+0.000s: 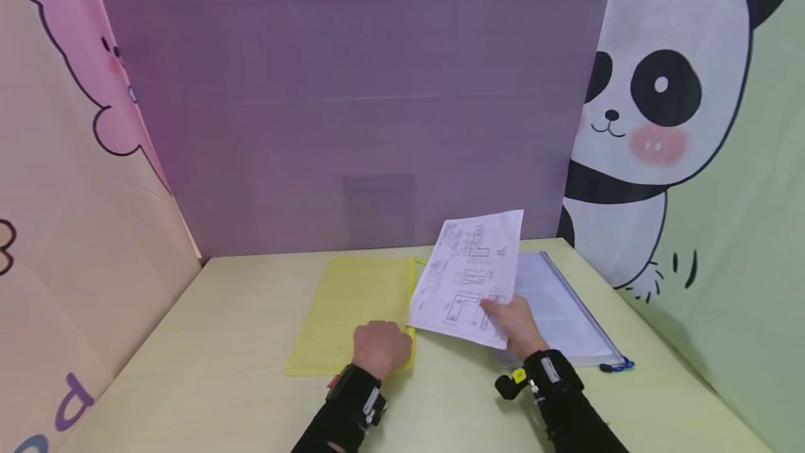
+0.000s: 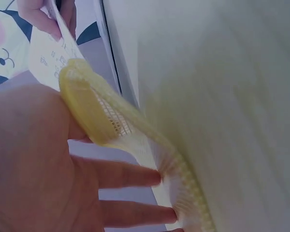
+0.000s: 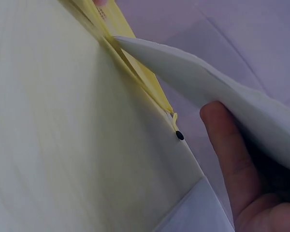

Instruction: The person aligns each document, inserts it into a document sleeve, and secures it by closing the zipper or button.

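Note:
A yellow mesh zipper bag (image 1: 355, 299) lies flat on the table, its open side to the right. My left hand (image 1: 381, 349) grips the near end of that side; the left wrist view shows the mesh edge (image 2: 89, 108) lifted, two fingers stretched against it. Between thumb and fingers, my right hand (image 1: 520, 326) holds printed sheets (image 1: 468, 275) with line drawings, tilted above the table. In the right wrist view, the corner of the sheets (image 3: 183, 67) is at the mouth of the yellow bag (image 3: 128, 53). Whether it is inside, I cannot tell.
A clear-whitish zipper bag (image 1: 553, 306) with printed paper in it lies at the right, partly under the right hand, its blue cord pull (image 1: 619, 365) at the near corner. A purple panel (image 1: 377, 103) rises behind the table (image 1: 245, 327), with patterned panels at both sides.

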The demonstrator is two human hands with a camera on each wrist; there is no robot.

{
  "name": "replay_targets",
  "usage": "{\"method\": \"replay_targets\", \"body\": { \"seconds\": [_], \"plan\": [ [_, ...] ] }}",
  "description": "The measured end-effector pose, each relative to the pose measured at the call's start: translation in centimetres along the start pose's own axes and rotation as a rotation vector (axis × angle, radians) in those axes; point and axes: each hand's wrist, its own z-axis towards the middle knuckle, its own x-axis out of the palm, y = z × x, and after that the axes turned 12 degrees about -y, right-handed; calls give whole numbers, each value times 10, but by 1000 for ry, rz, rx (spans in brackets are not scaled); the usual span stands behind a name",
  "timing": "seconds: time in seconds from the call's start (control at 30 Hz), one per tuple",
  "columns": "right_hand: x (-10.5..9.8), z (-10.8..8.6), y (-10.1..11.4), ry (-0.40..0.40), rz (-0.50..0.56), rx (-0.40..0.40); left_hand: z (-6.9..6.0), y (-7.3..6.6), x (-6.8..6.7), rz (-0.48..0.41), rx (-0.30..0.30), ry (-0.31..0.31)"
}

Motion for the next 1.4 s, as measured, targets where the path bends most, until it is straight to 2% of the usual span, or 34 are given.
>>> {"method": "replay_targets", "body": {
  "seconds": [0.1,0.27,0.5,1.0,1.4],
  "plan": [
    [1,-1,0,13,-3,-3,1,0,3,-20,-27,-31],
    [1,-3,0,43,0,-9,2,0,5,-78,-72,-42],
    [0,-8,2,104,3,6,0,-1,2,-139,-127,-5],
    [-4,-16,9,187,-6,58,-3,-1,2,-122,-157,-11],
    [-7,-16,7,226,-35,58,-2,1,5,-96,-109,-39]
  ]
}}
